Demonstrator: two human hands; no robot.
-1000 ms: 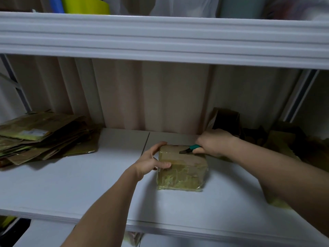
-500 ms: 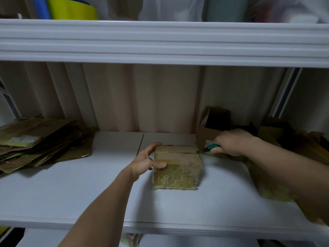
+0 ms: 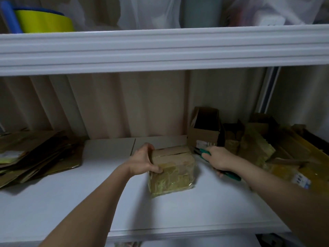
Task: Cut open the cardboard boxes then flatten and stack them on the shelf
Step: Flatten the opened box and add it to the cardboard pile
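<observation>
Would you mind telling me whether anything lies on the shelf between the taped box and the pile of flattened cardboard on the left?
Nothing visible does. Bare white shelf lies between the taped box and the flattened stack. Only the left hand, gripping the box's left side, is on that side.

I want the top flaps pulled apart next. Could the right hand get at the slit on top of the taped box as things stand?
Probably yes: the right hand is just beside the taped box with nothing between, and the slit lies uncovered. But it grips the green-handled cutter, so its fingers aren't free.
</observation>
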